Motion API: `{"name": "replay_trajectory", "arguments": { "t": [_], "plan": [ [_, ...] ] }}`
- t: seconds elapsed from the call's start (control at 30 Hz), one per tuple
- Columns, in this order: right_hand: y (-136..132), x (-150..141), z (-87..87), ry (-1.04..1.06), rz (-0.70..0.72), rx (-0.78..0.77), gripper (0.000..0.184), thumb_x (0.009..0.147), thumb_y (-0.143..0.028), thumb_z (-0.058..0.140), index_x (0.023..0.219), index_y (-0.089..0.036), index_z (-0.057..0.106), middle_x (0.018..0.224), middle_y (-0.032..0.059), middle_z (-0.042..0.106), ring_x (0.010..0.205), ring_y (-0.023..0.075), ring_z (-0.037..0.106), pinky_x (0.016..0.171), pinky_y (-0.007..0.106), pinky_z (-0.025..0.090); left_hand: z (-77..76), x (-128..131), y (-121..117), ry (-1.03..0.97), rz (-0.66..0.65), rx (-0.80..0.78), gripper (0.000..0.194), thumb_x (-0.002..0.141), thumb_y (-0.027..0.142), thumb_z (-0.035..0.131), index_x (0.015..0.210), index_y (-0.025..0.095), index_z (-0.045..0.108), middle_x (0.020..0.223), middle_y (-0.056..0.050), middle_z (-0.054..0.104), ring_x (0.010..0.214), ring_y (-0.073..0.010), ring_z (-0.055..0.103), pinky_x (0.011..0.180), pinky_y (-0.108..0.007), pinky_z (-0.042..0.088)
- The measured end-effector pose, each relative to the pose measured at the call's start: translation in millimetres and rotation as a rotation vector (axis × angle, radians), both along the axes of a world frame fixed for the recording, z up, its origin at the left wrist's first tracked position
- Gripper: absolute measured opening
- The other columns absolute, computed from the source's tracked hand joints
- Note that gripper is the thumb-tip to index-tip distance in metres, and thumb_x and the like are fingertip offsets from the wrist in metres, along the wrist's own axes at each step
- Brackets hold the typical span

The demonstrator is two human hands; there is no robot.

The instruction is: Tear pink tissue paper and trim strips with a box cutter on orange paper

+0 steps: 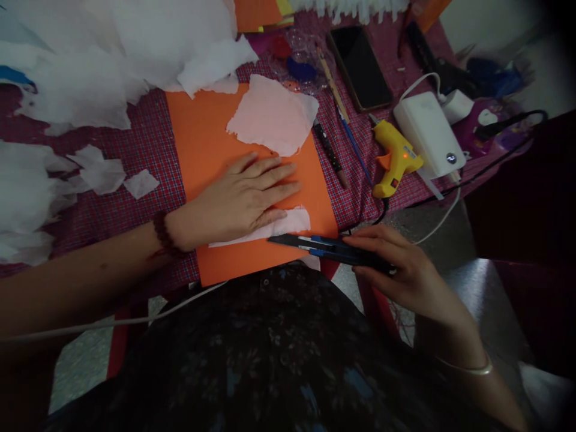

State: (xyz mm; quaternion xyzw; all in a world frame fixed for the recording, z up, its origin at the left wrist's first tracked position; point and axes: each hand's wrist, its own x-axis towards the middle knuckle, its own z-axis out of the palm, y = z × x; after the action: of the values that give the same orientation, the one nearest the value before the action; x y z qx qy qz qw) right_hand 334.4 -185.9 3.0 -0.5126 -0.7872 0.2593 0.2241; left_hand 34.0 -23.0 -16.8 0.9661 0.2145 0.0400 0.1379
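An orange sheet of card (202,138) lies on the checked tablecloth in front of me. My left hand (245,195) rests flat on it, fingers stretched out, pressing down a narrow strip of pale tissue paper (288,223). A larger torn piece of pale tissue (274,117) lies on the card's far part. My right hand (400,270) is closed around a dark blue utility knife (328,247), whose tip points left at the near end of the strip.
White tissue scraps (90,78) cover the left of the table. To the right lie pencils (335,96), a phone (360,66), a yellow glue gun (393,162), a white power bank (429,132) with cables, and the table's near edge.
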Motion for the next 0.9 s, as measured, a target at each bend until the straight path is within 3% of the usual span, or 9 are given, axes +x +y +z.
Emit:
{"name": "replay_trajectory", "arguments": {
  "t": [0.27,0.4,0.47,0.57,0.73,0.9],
  "plan": [
    [-12.6,9.3,5.1,-0.032,-0.074,-0.019,0.041,0.096,-0.018,0.069,0.135,-0.027,0.066,0.119,0.0096,0.070,0.108,0.0245,0.071,0.093,0.040,0.060,-4.7,-8.6,4.0,-0.211,0.008,0.056,0.045,0.112,0.045,0.035,0.132,0.018,0.065,0.148,-0.012,0.063,0.140,-0.0299,0.055,0.121,-0.052,0.040],
    [-13.9,11.7,5.9,-0.024,-0.092,-0.011,0.043,0.095,-0.019,0.070,0.136,-0.029,0.067,0.119,0.0093,0.071,0.109,0.0259,0.072,0.093,0.042,0.061,6.1,-11.3,0.8,-0.398,-0.018,0.046,0.024,0.105,0.032,0.048,0.103,0.021,0.070,0.104,-0.007,0.075,0.096,-0.0225,0.069,0.090,-0.039,0.054],
    [-15.1,12.5,6.1,-0.027,-0.103,-0.013,0.043,0.095,-0.020,0.070,0.137,-0.030,0.067,0.120,0.0091,0.072,0.109,0.0266,0.072,0.094,0.043,0.061,12.2,-9.2,-4.2,-0.346,0.014,-0.066,0.023,0.104,0.027,0.049,0.095,0.021,0.069,0.091,-0.005,0.072,0.083,-0.0192,0.067,0.077,-0.033,0.051],
    [-18.1,13.4,6.9,-0.031,-0.126,-0.022,0.041,0.096,-0.022,0.070,0.136,-0.031,0.069,0.120,0.0094,0.072,0.111,0.0275,0.071,0.095,0.044,0.061,18.2,-1.6,-12.8,-0.207,0.086,-0.238,0.022,0.102,0.028,0.050,0.093,0.020,0.070,0.085,-0.003,0.070,0.078,-0.0177,0.064,0.071,-0.030,0.046],
    [-23.3,16.6,9.3,-0.044,-0.143,-0.025,0.040,0.096,-0.023,0.068,0.136,-0.029,0.068,0.121,0.0103,0.071,0.110,0.0271,0.071,0.097,0.045,0.061,26.8,16.7,-17.9,-0.077,0.150,-0.322,0.029,0.099,0.023,0.058,0.125,0.016,0.068,0.101,-0.005,0.073,0.085,-0.0198,0.066,0.073,-0.031,0.044],
    [-27.2,24.7,9.3,0.017,-0.170,0.006,0.040,0.095,-0.025,0.071,0.135,-0.030,0.069,0.118,0.0090,0.072,0.106,0.0262,0.072,0.093,0.043,0.062,30.3,31.6,-12.7,-0.030,0.149,-0.282,0.020,0.101,0.029,0.059,0.094,0.017,0.073,0.076,-0.002,0.067,0.066,-0.0173,0.057,0.060,-0.032,0.033]
  ]
}}
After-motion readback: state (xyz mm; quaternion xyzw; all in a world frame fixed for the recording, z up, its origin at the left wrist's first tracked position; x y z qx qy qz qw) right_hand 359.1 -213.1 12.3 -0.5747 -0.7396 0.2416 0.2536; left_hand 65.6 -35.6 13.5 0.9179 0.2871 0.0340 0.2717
